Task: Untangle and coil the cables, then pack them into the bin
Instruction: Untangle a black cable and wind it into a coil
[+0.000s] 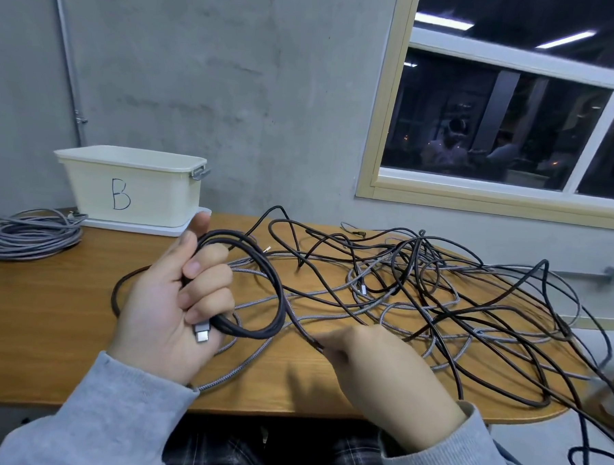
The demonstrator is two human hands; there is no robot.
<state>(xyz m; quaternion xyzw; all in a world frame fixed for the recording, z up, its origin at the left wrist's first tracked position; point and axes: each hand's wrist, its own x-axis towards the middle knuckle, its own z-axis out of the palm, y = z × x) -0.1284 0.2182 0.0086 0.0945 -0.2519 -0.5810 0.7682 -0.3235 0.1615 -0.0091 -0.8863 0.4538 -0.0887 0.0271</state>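
Coiling a dark cable point(281, 295) above a wooden surface point(62, 326).
Left hand point(173, 303) fingers curled round the loops; right hand point(380, 371) pinching the strand.

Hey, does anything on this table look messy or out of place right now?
Yes. Black and grey braided cables sprawl in a tangle over the table's right half, and some strands hang over its right edge. The grey coil beside the bin lies neat.

Dark cable point(281, 295) partly looped into a coil, silver plug point(201, 333) at its end; the rest tangled with grey braided cables point(383, 307). Cream bin point(130, 187) marked "B" stands upright beside a coiled grey cable point(31, 234).
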